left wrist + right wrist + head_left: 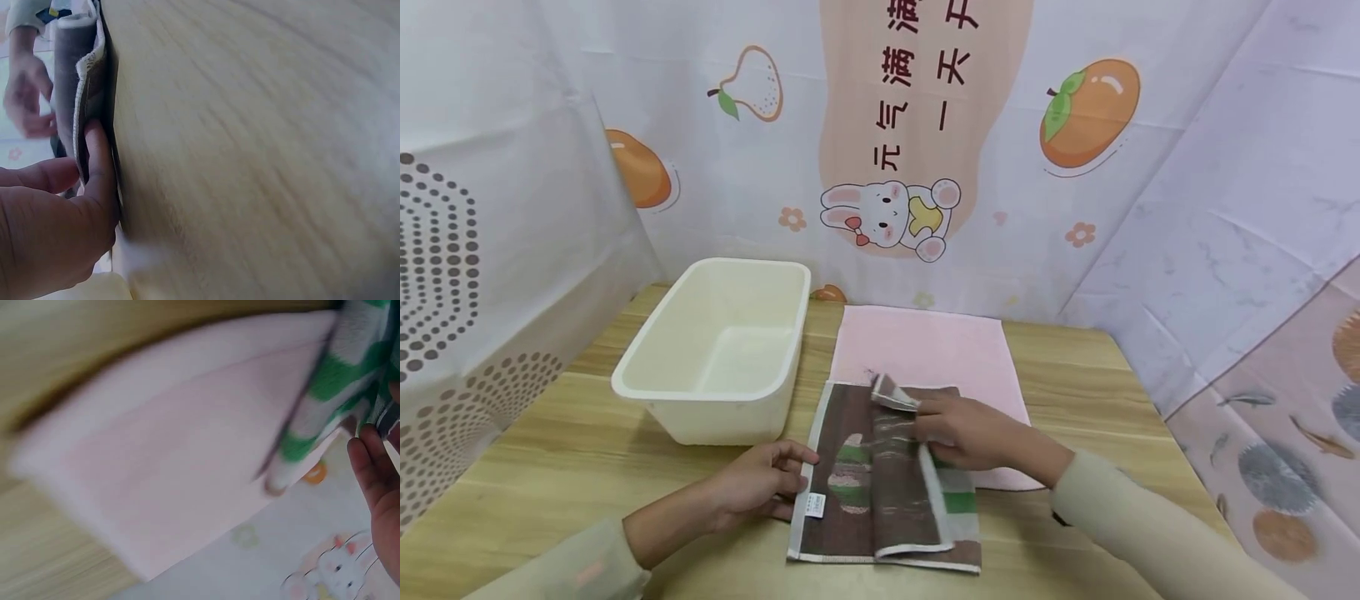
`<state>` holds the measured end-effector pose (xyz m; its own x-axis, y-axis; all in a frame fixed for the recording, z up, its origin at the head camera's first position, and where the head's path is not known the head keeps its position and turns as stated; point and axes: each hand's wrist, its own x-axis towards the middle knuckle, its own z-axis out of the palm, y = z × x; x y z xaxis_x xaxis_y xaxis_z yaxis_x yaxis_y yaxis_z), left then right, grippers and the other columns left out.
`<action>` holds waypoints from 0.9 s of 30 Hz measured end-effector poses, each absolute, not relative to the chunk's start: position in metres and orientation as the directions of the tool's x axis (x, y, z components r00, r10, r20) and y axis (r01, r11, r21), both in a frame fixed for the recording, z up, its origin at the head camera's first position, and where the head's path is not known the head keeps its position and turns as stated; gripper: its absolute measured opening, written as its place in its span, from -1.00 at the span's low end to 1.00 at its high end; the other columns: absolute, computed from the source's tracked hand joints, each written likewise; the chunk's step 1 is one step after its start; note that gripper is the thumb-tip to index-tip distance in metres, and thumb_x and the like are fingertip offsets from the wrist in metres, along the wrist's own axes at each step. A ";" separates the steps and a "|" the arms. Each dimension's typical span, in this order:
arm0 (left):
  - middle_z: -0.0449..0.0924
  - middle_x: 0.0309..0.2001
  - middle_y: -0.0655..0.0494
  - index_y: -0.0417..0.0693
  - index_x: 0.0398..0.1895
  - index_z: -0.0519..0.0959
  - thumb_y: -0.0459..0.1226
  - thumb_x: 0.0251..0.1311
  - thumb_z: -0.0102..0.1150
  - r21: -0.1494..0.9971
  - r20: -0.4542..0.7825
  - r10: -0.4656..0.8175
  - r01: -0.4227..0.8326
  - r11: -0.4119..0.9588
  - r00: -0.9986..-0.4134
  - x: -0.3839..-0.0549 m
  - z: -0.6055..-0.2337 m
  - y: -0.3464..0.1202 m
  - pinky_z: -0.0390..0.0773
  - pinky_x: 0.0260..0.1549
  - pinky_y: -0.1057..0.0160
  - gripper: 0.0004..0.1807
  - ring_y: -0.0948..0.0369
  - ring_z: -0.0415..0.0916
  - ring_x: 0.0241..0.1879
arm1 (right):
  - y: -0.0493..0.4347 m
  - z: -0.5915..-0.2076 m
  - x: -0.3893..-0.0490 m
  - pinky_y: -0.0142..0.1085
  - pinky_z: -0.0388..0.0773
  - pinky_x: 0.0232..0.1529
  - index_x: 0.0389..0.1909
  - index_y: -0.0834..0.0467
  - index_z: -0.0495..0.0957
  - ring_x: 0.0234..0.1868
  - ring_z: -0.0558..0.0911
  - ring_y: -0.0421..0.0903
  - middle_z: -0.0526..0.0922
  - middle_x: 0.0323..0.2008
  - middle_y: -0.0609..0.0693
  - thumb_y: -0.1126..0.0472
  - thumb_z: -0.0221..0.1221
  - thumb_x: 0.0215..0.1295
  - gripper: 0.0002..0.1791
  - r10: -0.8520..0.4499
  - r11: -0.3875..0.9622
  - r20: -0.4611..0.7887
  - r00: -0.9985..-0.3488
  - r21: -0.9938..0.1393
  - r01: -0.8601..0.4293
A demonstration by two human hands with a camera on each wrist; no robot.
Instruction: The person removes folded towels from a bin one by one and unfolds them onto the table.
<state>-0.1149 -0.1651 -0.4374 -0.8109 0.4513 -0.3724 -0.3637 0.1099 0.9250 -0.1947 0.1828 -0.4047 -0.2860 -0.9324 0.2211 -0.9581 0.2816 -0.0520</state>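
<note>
A brown towel (pixel 910 500) with a pale border and green and pink patches lies on the table, its right part lifted and doubled over leftward. My left hand (pixel 756 483) pinches its left edge near a small white label (pixel 815 505). In the left wrist view, the thumb (pixel 53 175) is on one side of the towel's edge and the fingers on the other. My right hand (pixel 962 432) grips the raised flap near its upper corner. The right wrist view shows the green-and-white side of this towel (pixel 340 375) hanging by the fingers (pixel 375 456).
A pink towel (pixel 925 342) lies flat behind, partly under the brown one. To the left stands a cream plastic basin (pixel 711 400) on the wood-grain table (pixel 1067 375). Printed curtains (pixel 700 192) hang at the back and both sides.
</note>
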 end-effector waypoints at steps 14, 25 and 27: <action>0.36 -0.09 -0.13 -0.40 0.28 0.37 -0.49 0.38 0.10 0.928 -0.370 0.444 -0.341 0.149 -0.816 -0.115 -0.436 -0.165 0.71 -0.17 0.02 -0.58 0.05 0.55 -0.16 | 0.339 -0.411 -0.169 -0.39 0.52 -0.30 -0.44 -0.05 0.54 -0.29 0.54 -0.28 0.56 -0.28 -0.19 0.46 0.35 -0.32 -0.59 -0.836 0.445 0.309 -0.453 -0.101 -0.890; 0.34 -0.06 -0.17 -0.41 0.28 0.38 -0.52 0.34 0.12 0.929 -0.369 0.436 -0.335 0.155 -0.821 -0.115 -0.438 -0.164 0.72 -0.16 0.02 -0.55 0.05 0.56 -0.16 | 0.415 -0.415 -0.158 -0.45 0.42 -0.36 -0.52 -0.14 0.49 -0.31 0.53 -0.29 0.55 -0.33 -0.23 0.49 0.37 -0.48 -0.48 -0.769 0.562 0.319 -0.554 -0.074 -0.824; 0.33 -0.05 -0.18 -0.40 0.28 0.38 -0.52 0.34 0.13 0.929 -0.370 0.437 -0.334 0.160 -0.820 -0.114 -0.438 -0.164 0.71 -0.16 0.02 -0.55 0.04 0.55 -0.15 | 0.426 -0.417 -0.155 -0.48 0.39 -0.37 -0.53 -0.15 0.48 -0.32 0.52 -0.31 0.53 -0.34 -0.25 0.50 0.37 -0.50 -0.46 -0.753 0.583 0.317 -0.577 -0.085 -0.808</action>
<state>-0.1145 -0.1640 -0.4382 -0.8200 0.4371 -0.3697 -0.3336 0.1600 0.9290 -0.1551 0.4261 -0.4173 -0.5767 -0.7528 0.3174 -0.8080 0.5831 -0.0850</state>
